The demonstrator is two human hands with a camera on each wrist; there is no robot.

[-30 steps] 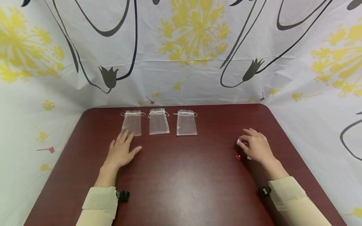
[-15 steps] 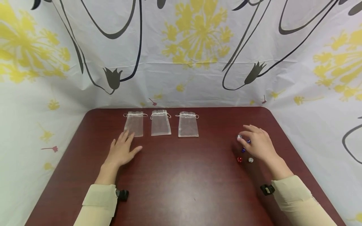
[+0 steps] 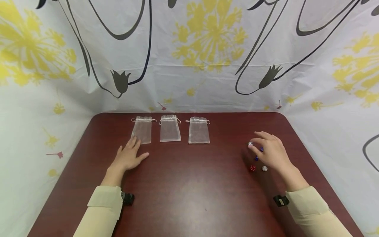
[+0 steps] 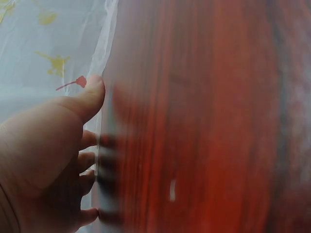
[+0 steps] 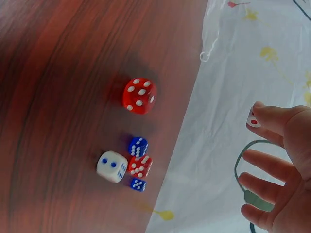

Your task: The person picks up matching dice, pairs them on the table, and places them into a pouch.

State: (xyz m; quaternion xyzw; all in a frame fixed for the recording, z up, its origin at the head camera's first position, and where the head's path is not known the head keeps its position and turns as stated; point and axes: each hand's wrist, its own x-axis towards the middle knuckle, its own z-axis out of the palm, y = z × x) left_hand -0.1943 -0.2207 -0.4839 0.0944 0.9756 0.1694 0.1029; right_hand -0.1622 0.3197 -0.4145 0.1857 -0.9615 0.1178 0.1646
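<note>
Between thumb and index finger, my right hand (image 3: 272, 152) pinches a small white die (image 5: 253, 120), raised over the table; one face shows a red pip. The other fingers spread apart below it in the right wrist view. Beneath that hand lie a large red die (image 5: 139, 95), a white die with blue pips (image 5: 112, 166), a smaller red die (image 5: 140, 166), a blue die (image 5: 138, 146) and another blue die (image 5: 138, 184). My left hand (image 3: 128, 159) lies palm down with fingers extended, fingertips at the lower edge of the leftmost mesh drawstring bag (image 3: 143, 130).
A middle mesh bag (image 3: 170, 130) and a right mesh bag (image 3: 199, 131) lie flat in the same row near the far edge of the dark red table (image 3: 189, 184). Behind and beside the table hangs a white patterned cloth (image 3: 189, 79).
My right hand has lifted off the table with the small white die pinched in it, uncovering dice beneath. The left hand stays in place. The head view has shifted slightly.
</note>
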